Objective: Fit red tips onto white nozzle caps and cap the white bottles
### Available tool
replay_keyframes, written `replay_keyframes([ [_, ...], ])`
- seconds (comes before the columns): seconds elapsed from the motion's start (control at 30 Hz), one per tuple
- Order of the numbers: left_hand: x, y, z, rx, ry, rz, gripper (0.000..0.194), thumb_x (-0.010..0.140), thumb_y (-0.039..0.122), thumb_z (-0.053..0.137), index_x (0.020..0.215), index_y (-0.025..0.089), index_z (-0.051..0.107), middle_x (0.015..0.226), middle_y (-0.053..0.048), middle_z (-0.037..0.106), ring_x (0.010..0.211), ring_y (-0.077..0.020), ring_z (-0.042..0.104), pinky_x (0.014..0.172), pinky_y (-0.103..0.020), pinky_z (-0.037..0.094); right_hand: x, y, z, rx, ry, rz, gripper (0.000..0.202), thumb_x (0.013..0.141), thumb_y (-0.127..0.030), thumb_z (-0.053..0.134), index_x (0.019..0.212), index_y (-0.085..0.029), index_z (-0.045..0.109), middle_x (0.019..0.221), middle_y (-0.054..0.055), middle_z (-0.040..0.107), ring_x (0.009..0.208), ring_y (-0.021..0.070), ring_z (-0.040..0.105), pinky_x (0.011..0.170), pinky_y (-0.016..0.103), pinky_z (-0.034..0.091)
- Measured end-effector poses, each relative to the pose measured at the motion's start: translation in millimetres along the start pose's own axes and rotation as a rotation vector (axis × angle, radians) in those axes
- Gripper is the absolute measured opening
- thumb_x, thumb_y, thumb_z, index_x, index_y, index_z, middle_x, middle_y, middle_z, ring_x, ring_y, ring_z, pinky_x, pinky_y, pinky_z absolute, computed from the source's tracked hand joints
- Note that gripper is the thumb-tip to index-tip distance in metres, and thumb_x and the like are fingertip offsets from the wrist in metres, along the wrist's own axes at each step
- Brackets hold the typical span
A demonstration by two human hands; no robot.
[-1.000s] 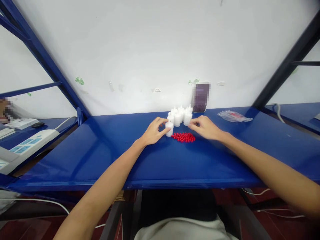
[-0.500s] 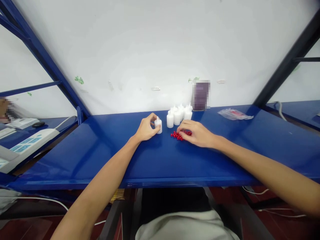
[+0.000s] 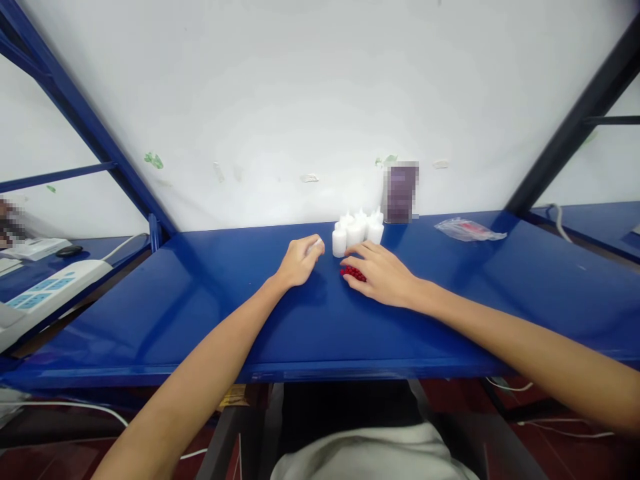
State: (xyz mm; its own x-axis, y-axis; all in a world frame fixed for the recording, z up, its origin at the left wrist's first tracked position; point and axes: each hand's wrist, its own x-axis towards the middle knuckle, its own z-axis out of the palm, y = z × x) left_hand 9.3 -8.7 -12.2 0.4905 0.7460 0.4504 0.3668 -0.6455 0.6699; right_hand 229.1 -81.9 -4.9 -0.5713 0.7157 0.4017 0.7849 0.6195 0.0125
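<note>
At left lies a long white power strip (image 3: 59,293); on the glossy blue tabletop (image 3: 200,313), a clear plastic bag (image 3: 463,231).

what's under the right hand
Some red beads show in the curve of the right hand; whatever the palm covers cannot be seen.

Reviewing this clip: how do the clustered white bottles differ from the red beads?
Colour: the white bottles are white, the red beads red.
Size: each bottle is far larger than a bead.
Pose: the bottles stand upright with tips up; the beads lie loose, partly hidden by the right hand.
Shared: both rest on the blue table.
</note>
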Motion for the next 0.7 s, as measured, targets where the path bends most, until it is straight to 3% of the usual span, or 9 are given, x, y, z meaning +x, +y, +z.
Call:
replay_keyframes([
  [0.1, -0.5, 5.9, 0.3, 0.13, -0.058, 0.058, 0.045, 0.099, 0.045, 0.034, 0.078, 0.016, 0.061, 0.06, 0.002, 0.051, 0.056, -0.0113, 0.047, 0.059, -0.024, 0.038, 2.8, 1.2, 4.1, 0.003, -0.004, 0.025, 0.031, 0.097, -0.033, 0.053, 0.113, -0.017, 0.072, 0.122, 0.015, 0.066, 0.11, 0.0307, 0.057, 0.093, 0.046, 0.048],
  [0.27, 0.2, 10.8, 2.7, 0.133, -0.107, 0.024, 0.055, 0.1, 0.052, 0.03, 0.086, 0.015, 0.068, 0.057, 0.002, 0.054, 0.057, -0.0129, 0.051, 0.06, -0.024, 0.039, 8.0, 5.5, 4.7, 0.036, -0.024, -0.016, 0.02, 0.095, -0.026, 0.056, 0.097, -0.018, 0.075, 0.116, 0.013, 0.066, 0.105, 0.0284, 0.057, 0.088, 0.043, 0.047],
  [0.33, 0.2, 11.9, 4.4, 0.101, -0.125, 0.012, 0.058, 0.099, 0.055, 0.032, 0.078, 0.014, 0.067, 0.056, 0.001, 0.055, 0.056, -0.0128, 0.051, 0.06, -0.024, 0.039, 9.2, 6.5, 3.1, 0.081, 0.043, -0.022, 0.018, 0.095, -0.025, 0.057, 0.097, -0.018, 0.074, 0.112, 0.012, 0.067, 0.103, 0.0274, 0.057, 0.087, 0.042, 0.046],
  [0.5, -1.3, 15.7, 10.8, -0.005, -0.165, 0.004, 0.064, 0.096, 0.061, 0.036, 0.057, 0.015, 0.056, 0.05, 0.001, 0.048, 0.051, -0.0105, 0.045, 0.057, -0.024, 0.036, 8.4, 2.3, -4.2, 0.249, 0.357, 0.034, 0.013, 0.093, -0.026, 0.062, 0.095, -0.019, 0.072, 0.09, 0.006, 0.071, 0.089, 0.0221, 0.061, 0.082, 0.038, 0.041],
  [0.6, -3.0, 18.8, 14.3, -0.056, -0.201, 0.037, 0.063, 0.096, 0.06, 0.037, 0.054, 0.015, 0.052, 0.049, 0.001, 0.045, 0.049, -0.0096, 0.041, 0.055, -0.024, 0.034, 6.8, -2.1, -6.2, 0.402, 0.37, 0.019, 0.012, 0.093, -0.026, 0.063, 0.091, -0.019, 0.072, 0.079, 0.002, 0.072, 0.074, 0.017, 0.064, 0.08, 0.036, 0.041],
  [0.7, -4.5, 20.8, 15.8, -0.119, -0.254, 0.063, 0.061, 0.095, 0.059, 0.038, 0.054, 0.016, 0.05, 0.05, 0.001, 0.047, 0.05, -0.0095, 0.042, 0.055, -0.023, 0.035, 5.2, -5.0, -6.2, 0.53, 0.349, 0.002, 0.012, 0.092, -0.023, 0.063, 0.091, -0.02, 0.074, 0.083, 0.002, 0.076, 0.072, 0.0157, 0.066, 0.078, 0.034, 0.045],
])
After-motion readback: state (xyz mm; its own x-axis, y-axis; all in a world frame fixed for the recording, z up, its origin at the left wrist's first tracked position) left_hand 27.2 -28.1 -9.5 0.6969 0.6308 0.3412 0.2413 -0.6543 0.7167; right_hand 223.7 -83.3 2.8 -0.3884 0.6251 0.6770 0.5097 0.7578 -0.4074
